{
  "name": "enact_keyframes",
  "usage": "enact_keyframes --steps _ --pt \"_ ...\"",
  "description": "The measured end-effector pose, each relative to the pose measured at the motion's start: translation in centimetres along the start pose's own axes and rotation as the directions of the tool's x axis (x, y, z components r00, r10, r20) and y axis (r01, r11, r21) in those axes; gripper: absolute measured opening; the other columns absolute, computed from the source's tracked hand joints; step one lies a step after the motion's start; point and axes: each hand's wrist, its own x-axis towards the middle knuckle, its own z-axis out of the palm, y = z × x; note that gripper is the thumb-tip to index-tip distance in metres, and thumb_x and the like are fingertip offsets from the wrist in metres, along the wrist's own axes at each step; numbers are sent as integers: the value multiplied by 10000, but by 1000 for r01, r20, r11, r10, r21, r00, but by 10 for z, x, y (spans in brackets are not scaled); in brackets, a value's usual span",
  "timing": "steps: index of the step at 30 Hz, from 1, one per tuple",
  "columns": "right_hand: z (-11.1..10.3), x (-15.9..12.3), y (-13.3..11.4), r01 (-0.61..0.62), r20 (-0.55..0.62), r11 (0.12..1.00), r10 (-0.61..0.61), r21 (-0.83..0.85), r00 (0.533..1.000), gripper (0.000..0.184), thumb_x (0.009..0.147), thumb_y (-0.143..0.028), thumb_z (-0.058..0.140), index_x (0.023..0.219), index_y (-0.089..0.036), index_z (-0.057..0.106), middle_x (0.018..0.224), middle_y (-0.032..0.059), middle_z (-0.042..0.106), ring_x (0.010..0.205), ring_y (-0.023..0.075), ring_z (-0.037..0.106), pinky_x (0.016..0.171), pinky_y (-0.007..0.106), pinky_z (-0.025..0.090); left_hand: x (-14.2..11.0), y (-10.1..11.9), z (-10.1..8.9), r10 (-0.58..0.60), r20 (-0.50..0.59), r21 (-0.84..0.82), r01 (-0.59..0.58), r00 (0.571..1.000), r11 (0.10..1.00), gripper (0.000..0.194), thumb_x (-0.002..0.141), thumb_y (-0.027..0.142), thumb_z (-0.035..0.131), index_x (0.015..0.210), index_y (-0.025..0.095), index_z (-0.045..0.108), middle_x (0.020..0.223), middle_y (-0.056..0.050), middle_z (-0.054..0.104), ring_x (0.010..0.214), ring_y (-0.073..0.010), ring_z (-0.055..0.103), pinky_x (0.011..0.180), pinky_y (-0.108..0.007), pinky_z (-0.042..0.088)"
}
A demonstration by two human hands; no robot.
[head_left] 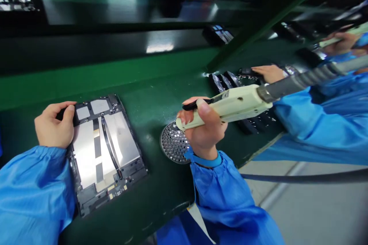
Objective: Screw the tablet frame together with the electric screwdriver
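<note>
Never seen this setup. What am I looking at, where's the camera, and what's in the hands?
There's no machine here: these are a person's own bare hands, seen from one camera worn on the head, looking forward and down. The left hand grips the edge of a casing, probably a tablet's, which lies open on a green bench with its silver panels showing. The right hand holds an electric screwdriver, cream-coloured with a grey hose, over a round perforated plate. Blue sleeves cover the person's arms. Further right, a co-worker's hand rests by a row of black parts.
</note>
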Motion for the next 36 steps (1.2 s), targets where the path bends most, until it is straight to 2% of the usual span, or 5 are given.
enact_keyframes --steps 7,15,29,33,36 --pt "-4 1 6 -24 61 999 26 -32 998 330 883 -557 636 806 -243 565 687 -17 552 425 102 461 493 323 506 -4 4 0 19 -10 -5 -19 1000 1000 446 821 448 552 1097 210 809 932 20 754 707 -138 593 747 -256 521" --pt "-1 3 8 -5 41 1000 4 27 999 301 858 -514 692 748 -243 621 507 -63 435 376 114 429 450 306 478 -5 3 -1 53 -1 -43 -53 999 998 437 850 446 561 1098 185 808 956 -2 763 786 -159 639 766 -267 519" --pt "-1 2 5 21 47 983 -30 182 998 213 809 -412 732 725 -217 746 437 -60 424 349 115 402 397 266 418 -3 0 0 71 48 -101 -66 996 993 322 871 352 602 1065 204 813 975 -24 756 785 -179 635 700 -277 467" --pt "-6 3 -4 -4 55 980 -8 199 998 273 828 -456 724 730 -201 721 437 -58 399 362 115 412 421 265 405 -1 25 -19 298 3 -7 -298 955 955 286 917 349 591 1002 163 792 1069 -85 741 1025 -263 647 944 -395 507" --pt "-9 4 -8 -8 57 972 -6 236 998 298 816 -476 741 734 -193 700 446 -63 407 363 106 401 420 255 388 -11 72 -30 558 35 -72 -555 829 829 271 1004 341 566 949 162 762 982 -81 741 978 -253 649 890 -373 501"
